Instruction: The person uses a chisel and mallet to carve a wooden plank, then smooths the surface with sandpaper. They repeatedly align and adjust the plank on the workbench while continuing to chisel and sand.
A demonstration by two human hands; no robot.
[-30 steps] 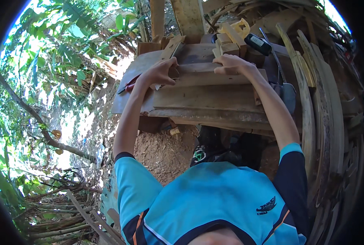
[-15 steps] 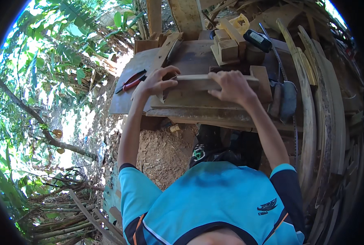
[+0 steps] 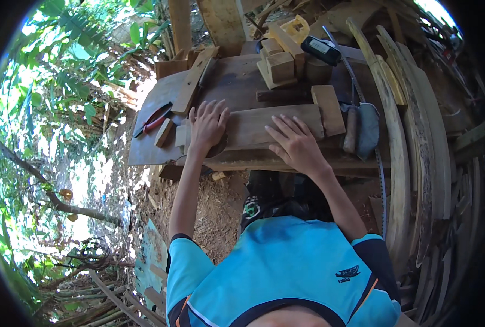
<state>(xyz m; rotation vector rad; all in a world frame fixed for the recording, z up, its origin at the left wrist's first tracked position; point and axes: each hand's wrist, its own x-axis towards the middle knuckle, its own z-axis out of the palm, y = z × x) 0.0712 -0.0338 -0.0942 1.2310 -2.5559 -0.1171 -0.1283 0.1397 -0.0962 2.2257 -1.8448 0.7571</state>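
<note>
A flat wooden board (image 3: 249,124) lies on the workbench (image 3: 242,71) in front of me. My left hand (image 3: 208,125) rests on its left end, palm down, fingers stretched out. On the board's right part lies my right hand (image 3: 296,140), its fingers spread and nothing gripped. Beside the left hand a paler wood end (image 3: 180,136) sticks out; how it meets the board is hidden under the hand. A small wood block (image 3: 164,133) and red-handled pliers (image 3: 156,120) are further left. Against the right end sits a thicker wooden block (image 3: 328,110).
Stacked wood blocks (image 3: 280,66) and a black case (image 3: 322,51) stand at the back. A narrow plank (image 3: 196,80) lies back left. A wooden handle (image 3: 351,128) and a grey flat piece (image 3: 368,131) lie at the right, near long rough planks (image 3: 392,136).
The board, held tilted on edge before, now lies flat. Both hands have opened from their grip and rest on top of it. The view has shifted slightly.
</note>
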